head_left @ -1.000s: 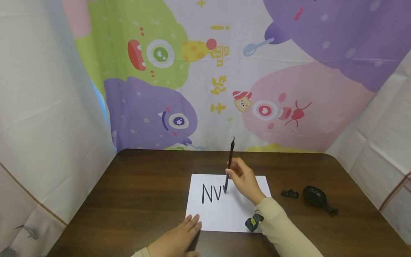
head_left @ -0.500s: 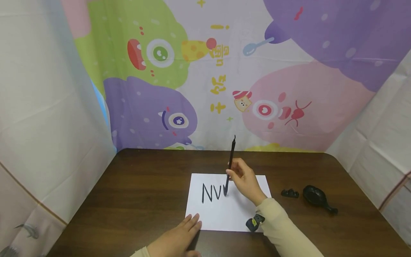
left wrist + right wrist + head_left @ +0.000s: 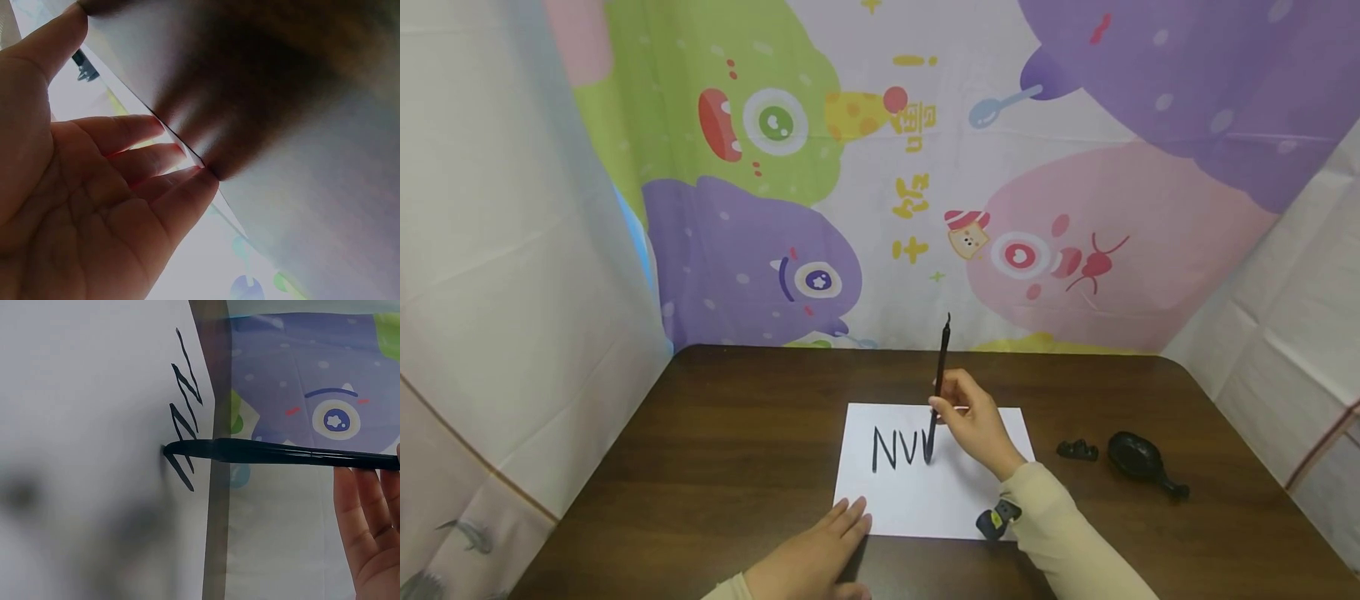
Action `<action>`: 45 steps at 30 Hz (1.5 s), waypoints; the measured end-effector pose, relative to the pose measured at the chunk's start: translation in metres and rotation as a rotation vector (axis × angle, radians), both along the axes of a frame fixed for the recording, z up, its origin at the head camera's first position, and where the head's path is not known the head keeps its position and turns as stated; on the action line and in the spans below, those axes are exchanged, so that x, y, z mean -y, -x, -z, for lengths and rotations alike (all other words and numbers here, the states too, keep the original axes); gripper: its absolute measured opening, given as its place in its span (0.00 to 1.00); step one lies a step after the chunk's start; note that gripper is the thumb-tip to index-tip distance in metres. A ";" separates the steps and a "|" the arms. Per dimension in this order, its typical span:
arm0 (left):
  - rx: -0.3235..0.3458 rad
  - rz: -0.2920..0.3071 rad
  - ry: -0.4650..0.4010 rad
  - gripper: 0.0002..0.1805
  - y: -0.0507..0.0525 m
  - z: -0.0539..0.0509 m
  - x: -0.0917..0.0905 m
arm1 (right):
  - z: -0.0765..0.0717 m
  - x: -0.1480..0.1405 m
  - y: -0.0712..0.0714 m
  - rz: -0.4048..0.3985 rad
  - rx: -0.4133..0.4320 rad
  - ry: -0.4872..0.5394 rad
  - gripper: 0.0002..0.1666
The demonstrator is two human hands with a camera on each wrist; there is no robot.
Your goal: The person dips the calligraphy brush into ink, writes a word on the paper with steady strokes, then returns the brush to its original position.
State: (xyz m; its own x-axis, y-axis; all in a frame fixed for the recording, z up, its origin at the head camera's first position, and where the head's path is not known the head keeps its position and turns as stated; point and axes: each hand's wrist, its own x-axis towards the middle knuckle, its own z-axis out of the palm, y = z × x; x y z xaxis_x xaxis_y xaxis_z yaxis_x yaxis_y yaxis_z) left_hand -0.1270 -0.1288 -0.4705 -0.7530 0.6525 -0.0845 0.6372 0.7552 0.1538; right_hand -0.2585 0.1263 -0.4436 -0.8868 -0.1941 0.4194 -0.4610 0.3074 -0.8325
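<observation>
My right hand [image 3: 977, 425] pinches a black calligraphy brush [image 3: 943, 354] by the middle of its handle, nearly upright. In the right wrist view the tip of the brush [image 3: 262, 452] touches the white paper [image 3: 895, 508] at the end of a dark stroke. Black lettering [image 3: 883, 450], an N and slanted strokes like a V, runs across the upper part of the sheet; the brush partly covers the newest stroke. At the lower left corner, my left hand [image 3: 812, 554] rests with extended fingers on the paper and table; its fingertips meet the sheet's edge in the left wrist view.
On the dark wooden table [image 3: 737, 433], right of the paper, lie a small black brush rest [image 3: 1077, 451] and a black dish with a handle [image 3: 1135, 457]. A cartoon-printed cloth [image 3: 910, 308] hangs behind the far edge. Pale cloth walls stand at both sides.
The brush tip has slid down the paper towards me, and the stroke beside the V shape has grown longer. My right hand has shifted slightly; the left stays put.
</observation>
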 end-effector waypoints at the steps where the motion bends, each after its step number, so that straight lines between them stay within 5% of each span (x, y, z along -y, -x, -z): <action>1: 0.002 -0.001 -0.001 0.45 0.000 0.000 0.000 | 0.000 0.000 0.000 -0.001 0.000 0.001 0.11; 27: 0.012 -0.001 0.003 0.45 0.001 -0.001 0.001 | -0.005 -0.006 0.002 -0.046 -0.057 0.063 0.13; 38: 0.038 -0.018 0.000 0.44 0.000 -0.001 0.000 | -0.031 -0.008 -0.008 0.016 -0.074 0.071 0.12; 45: 0.037 -0.009 -0.009 0.45 0.001 -0.001 0.001 | -0.016 -0.014 0.003 0.095 -0.110 0.087 0.13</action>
